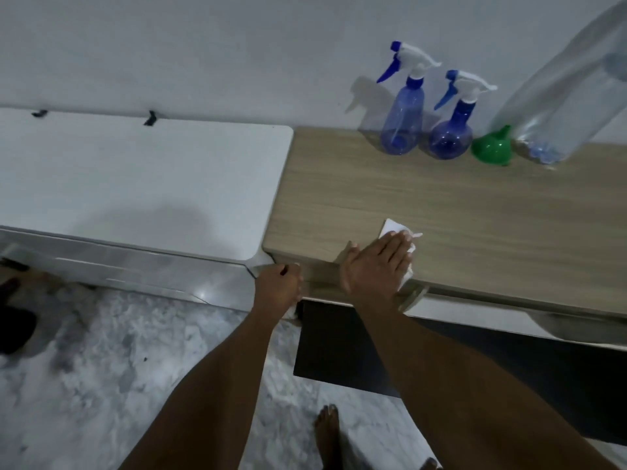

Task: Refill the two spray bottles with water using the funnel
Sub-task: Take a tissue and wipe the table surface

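**Figure: Bottles, funnel and both hands at the wood-grain tabletop**

Light wood-grain rectangular tabletop [475, 212], taken as landmark, filling the right half of the head view.

Butted against its left edge: flat white glossy surface with rounded corners [135, 178].

At its far right corner, close to the pale wall: large clear plastic water bottle [559, 96], base on the wood, body leaning to the right in the wide-angle view.

At its near edge: right hand [376, 262], palm down, fingers straight and close together, pressing flat on a small white crumpled tissue [393, 227] lying on the wood just inside that edge.

At its near left corner: left hand [280, 286], seen from the back, fingers curled under. Cannot be told whether clamped on anything; a scrap of white showing beneath.

Along its far edge, left of the water bottle: tall translucent blue spray bottle [403, 120] and, just beside it to the right, round-bellied translucent blue spray bottle [451, 134]. Both upright, white-and-blue trigger heads in place.

Between the round-bellied bottle and the water bottle: small green plastic funnel [493, 147], wide mouth down on the wood, spout up.
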{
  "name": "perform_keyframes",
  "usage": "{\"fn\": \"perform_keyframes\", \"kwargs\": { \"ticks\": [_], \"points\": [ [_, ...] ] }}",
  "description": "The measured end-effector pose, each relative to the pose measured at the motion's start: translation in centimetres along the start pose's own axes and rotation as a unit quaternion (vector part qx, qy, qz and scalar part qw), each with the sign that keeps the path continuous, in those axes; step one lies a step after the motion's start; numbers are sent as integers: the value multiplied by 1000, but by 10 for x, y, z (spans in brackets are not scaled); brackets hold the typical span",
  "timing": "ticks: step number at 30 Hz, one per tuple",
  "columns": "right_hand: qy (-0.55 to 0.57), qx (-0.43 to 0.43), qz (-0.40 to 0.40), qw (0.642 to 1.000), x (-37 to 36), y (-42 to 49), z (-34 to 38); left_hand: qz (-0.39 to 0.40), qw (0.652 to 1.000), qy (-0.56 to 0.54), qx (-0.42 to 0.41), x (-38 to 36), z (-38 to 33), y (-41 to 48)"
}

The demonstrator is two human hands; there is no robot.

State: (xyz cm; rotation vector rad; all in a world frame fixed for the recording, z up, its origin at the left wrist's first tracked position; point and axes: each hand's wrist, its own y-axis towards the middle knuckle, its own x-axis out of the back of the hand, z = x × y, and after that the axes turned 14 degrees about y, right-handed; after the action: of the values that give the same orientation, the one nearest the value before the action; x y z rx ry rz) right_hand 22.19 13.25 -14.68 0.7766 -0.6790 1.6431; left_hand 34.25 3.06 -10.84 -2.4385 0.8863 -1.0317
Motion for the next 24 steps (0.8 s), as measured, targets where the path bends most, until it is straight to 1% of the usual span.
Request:
{"fn": "perform_keyframes", "kwargs": {
  "ticks": [3,5,8,10,12,13,15,17,20,24],
  "points": [
    [-34,76,65,994,-21,-12,21,-9,1000,14,-3,17,11,8],
    [-56,137,76,986,-18,-10,18,-7,1000,26,-4,22,16,13],
    [-72,295,99,948,-1,0,-1,24,998,49,-11,18,15,16],
    [-66,365,136,919,15,10,-13,59,995,75,-30,10,8,10],
    [-70,363,196,908,37,17,-15,76,984,142,-83,-1,0,2],
    [-68,345,229,908,49,20,-15,79,974,179,-113,-6,-4,-2],
    [-56,281,298,910,71,27,-16,91,958,227,-152,-17,-14,-13],
    [-32,213,347,913,100,37,-20,109,943,258,-182,-27,-27,-22],
    [4,170,358,918,155,50,-35,125,909,329,-224,-42,-55,-43],
    [17,115,346,931,234,64,-68,140,888,366,-241,-71,-94,-80]
  ]
}}
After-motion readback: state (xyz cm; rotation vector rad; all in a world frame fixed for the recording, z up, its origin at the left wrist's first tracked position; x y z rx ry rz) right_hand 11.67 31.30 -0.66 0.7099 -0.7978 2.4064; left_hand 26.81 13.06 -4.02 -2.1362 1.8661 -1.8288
